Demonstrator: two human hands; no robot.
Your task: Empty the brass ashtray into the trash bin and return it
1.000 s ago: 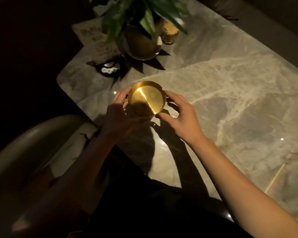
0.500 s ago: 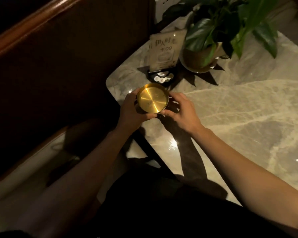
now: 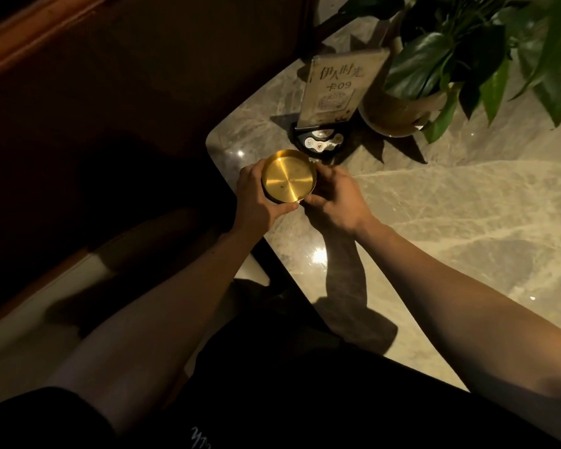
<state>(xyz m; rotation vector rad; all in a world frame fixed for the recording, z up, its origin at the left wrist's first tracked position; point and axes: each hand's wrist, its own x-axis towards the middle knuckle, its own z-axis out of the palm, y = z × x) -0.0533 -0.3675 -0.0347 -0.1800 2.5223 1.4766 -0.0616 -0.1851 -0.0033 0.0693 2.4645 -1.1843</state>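
The round brass ashtray [image 3: 289,176] is held between both hands near the rounded corner of the marble table [image 3: 450,222]. Its shiny inside faces up and looks empty apart from a tiny dark speck. My left hand [image 3: 256,199] wraps its left side, thumb along the near rim. My right hand [image 3: 334,199] grips its right side, fingertips at the near rim. Whether the ashtray rests on the table or is held just above it I cannot tell. No trash bin is in view.
A table sign with a dark base [image 3: 324,140] stands just behind the ashtray. A potted plant [image 3: 412,105] stands to its right. A dark wooden wall [image 3: 110,92] and a pale seat [image 3: 30,322] lie left of the table.
The view has swung left, and the ashtray with both hands now lies closer to the table's corner and the sign. Both hands stay on the ashtray.
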